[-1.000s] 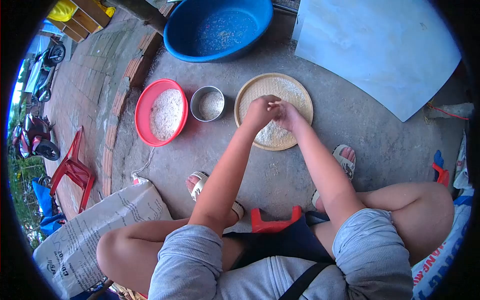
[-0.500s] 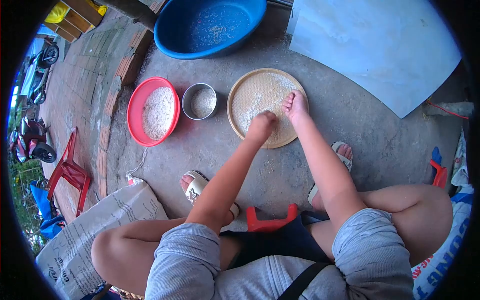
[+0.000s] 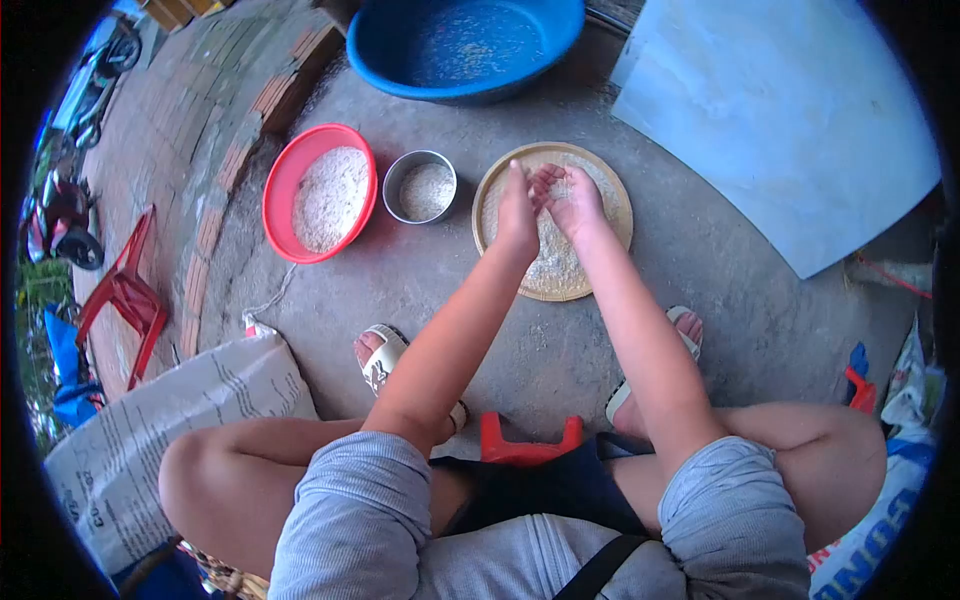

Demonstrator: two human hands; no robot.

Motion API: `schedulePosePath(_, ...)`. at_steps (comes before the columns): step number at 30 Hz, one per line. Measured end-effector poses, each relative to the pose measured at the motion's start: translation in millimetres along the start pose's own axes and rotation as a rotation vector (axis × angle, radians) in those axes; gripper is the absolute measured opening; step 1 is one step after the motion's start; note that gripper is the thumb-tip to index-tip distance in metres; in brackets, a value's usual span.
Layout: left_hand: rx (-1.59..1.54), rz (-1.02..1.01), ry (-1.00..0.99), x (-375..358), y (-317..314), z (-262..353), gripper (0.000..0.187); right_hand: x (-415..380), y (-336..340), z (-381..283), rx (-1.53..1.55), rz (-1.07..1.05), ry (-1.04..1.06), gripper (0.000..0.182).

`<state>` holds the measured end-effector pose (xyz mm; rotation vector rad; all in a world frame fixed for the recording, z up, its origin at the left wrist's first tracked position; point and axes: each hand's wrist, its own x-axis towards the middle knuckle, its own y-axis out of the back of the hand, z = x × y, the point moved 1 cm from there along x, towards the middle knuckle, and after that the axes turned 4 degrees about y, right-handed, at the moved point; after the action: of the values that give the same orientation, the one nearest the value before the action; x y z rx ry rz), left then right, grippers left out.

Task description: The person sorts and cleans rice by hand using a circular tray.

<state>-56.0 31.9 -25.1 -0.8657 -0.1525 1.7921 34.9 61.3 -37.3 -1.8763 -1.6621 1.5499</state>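
A round woven bamboo tray [image 3: 560, 296] lies on the floor in front of me, with pale rice-like grains [image 3: 553, 268] scattered over it. Both hands are above its middle, close together with their fingers meeting. My left hand [image 3: 517, 210] is held on edge, fingers extended and thumb pointing away from me. Palm up and lightly cupped, my right hand [image 3: 577, 206] has its fingers apart and turned toward the left. Whether a few grains lie in the palm I cannot make out. Left of the tray stand a metal pot [image 3: 421, 215] holding grains and a red basin [image 3: 270, 205] holding whitish grain.
A large blue tub [image 3: 480, 92] with grain bits inside stands beyond the tray. At the right back is a pale sheet [image 3: 770, 130]. A printed sack [image 3: 180, 430] lies left of my legs, near a red plastic chair [image 3: 130, 300]. A red stool [image 3: 530, 450] is beneath me.
My left hand has gone from a loose curl to extended fingers and moved up beside the right. My right hand has opened from a fist into a palm-up cup. The view has shifted slightly.
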Motion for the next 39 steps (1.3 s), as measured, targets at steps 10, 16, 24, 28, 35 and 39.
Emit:
schedulePosePath(10, -0.63, -0.081, 0.279, -2.5, 6.1, 18.0, 0.048, -42.7, -45.1, 28.9, -1.184, -0.208, 0.735, 0.028)
schedulePosePath(16, -0.724, -0.252, 0.2, 12.4, 12.8, 13.2, 0.045, -58.9, -61.2, 29.6, -1.239, -0.352, 1.062, 0.025)
schedulePosePath(24, -0.616, -0.37, 0.14, 10.4, 17.3, -2.2, 0.047, -57.8, -51.9, 17.9, -1.493, -0.459, 1.334, 0.025)
schedulePosePath(28, -0.671, -0.532, 0.354, 20.2, 25.6, -15.2, 0.045, -44.1, -34.4, 20.4, -1.719, -0.317, 1.257, 0.03)
schedulePosePath(35, -0.402, -0.112, 0.46, 16.2, 19.9, 1.1, 0.042, -35.0, 5.7, 15.5, -1.929, -0.213, 1.144, 0.039)
schedulePosePath(39, -0.589, 0.255, 0.253, 34.9, 32.6, 15.7, 0.034, -32.3, 29.0, 15.4, -1.949, -0.2, 1.105, 0.039)
